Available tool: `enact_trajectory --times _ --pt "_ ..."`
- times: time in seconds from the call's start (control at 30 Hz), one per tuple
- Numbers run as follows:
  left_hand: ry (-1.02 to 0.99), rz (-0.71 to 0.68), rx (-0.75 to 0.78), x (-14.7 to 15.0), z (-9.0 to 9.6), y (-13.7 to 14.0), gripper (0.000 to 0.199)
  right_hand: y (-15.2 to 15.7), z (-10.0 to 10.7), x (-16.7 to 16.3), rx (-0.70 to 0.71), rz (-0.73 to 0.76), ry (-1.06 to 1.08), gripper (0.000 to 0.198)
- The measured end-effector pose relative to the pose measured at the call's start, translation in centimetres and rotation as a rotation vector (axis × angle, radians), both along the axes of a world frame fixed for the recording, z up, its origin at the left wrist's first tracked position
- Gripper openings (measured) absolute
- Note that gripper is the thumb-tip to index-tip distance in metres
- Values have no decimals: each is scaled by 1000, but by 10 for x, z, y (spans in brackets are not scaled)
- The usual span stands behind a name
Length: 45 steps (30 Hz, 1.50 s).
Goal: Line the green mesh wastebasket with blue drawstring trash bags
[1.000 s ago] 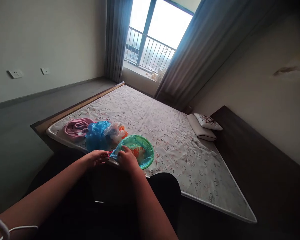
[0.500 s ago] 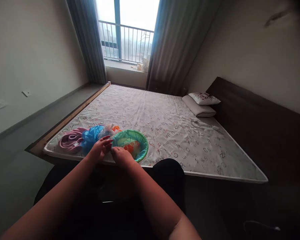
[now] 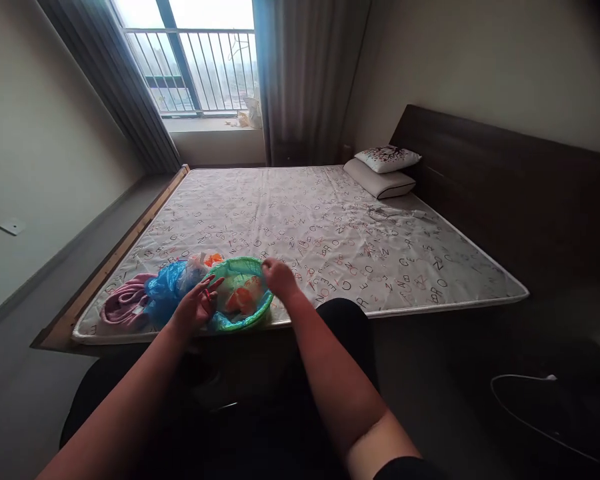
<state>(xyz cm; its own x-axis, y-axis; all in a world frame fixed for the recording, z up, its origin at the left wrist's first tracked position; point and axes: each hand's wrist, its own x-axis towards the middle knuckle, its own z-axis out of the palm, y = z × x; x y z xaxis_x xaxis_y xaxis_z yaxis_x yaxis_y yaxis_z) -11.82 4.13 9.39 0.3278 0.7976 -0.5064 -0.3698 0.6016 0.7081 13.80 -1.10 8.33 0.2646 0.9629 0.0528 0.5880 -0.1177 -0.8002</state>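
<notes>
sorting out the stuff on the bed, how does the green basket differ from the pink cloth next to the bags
The green basket is a round, rigid open bowl lined with blue plastic; the pink cloth is a soft, rumpled heap. The basket lies between the left hand and the right hand, which touches its far rim; the cloth lies untouched, further left past the blue bag. Both rest near the mattress front edge.

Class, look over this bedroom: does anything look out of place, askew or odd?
Yes. A green basket, blue plastic bags and a pink cloth are heaped at the mattress edge, where both hands work. The bed has no sheet.
</notes>
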Motion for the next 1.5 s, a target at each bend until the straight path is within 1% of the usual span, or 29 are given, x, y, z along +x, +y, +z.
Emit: enact_trajectory --times 0.03,0.07,0.1,0.13,0.2,0.27,0.3,0.37,0.43,0.47,0.53,0.6,0.67,0.73,0.8,0.87,0.93,0.97,1.0,1.07,1.13,1.23,1.3,1.37,1.5 --pt "5 25 28 1 -1 0 29 0 -1 18 -17 -110 100 27" --pt "24 44 52 4 -2 -1 31 0 -4 32 -75 -180 215 28" --pt "62 51 73 9 -2 -2 33 -1 -9 40 -138 -218 305 29" --pt "122 41 96 16 -1 -4 35 -2 -15 43 -198 -226 377 29" --pt "256 -20 138 33 0 -10 40 -5 -29 35 -279 -194 461 28" --pt "353 -108 162 50 -1 -15 43 -8 -40 18 -280 -144 493 29" --pt "386 -144 171 58 -3 -18 45 -10 -43 9 -252 -116 479 31" --pt "448 -179 189 69 -10 -23 49 -14 -47 -5 -156 -36 375 37" --pt "523 -170 226 75 -18 -27 58 -19 -45 -10 -72 87 253 43" --pt "550 -153 248 76 -22 -30 64 -22 -43 -11 -56 152 218 48" --pt "563 -130 303 76 -27 -36 76 -27 -37 -11 -65 276 200 58" --pt "519 -139 366 75 -29 -42 86 -32 -31 -13 -83 371 196 60" --pt "483 -139 412 75 -27 -47 87 -34 -28 -19 -87 440 201 59" --pt "508 -112 426 75 -23 -49 82 -32 -27 -25 -69 467 221 57" --pt "565 -78 404 75 -20 -50 74 -28 -29 -27 -33 433 254 47" --pt "604 -62 384 75 -17 -50 66 -22 -34 -23 -22 299 293 36" --pt "636 -60 416 74 -17 -49 60 -17 -40 -15 -74 140 319 31" --pt "658 -66 449 74 -17 -49 58 -15 -43 -11 -122 92 327 27" --pt "681 -82 481 74 -18 -48 57 -15 -46 -7 -172 77 339 21" --pt "711 -119 520 73 -20 -48 57 -15 -50 -3 -249 120 385 12" --pt "717 -157 517 73 -21 -48 59 -16 -53 -4 -265 154 443 11" --pt "703 -200 482 75 -22 -49 62 -15 -54 -8 -243 127 494 8" --pt "705 -212 464 77 -23 -48 65 -13 -52 -8 -231 94 561 10" --pt "722 -203 458 79 -24 -46 67 -10 -48 -6 -188 41 702 11" --pt "783 -174 478 86 -29 -33 65 -8 -32 11 -9 -79 1080 8"
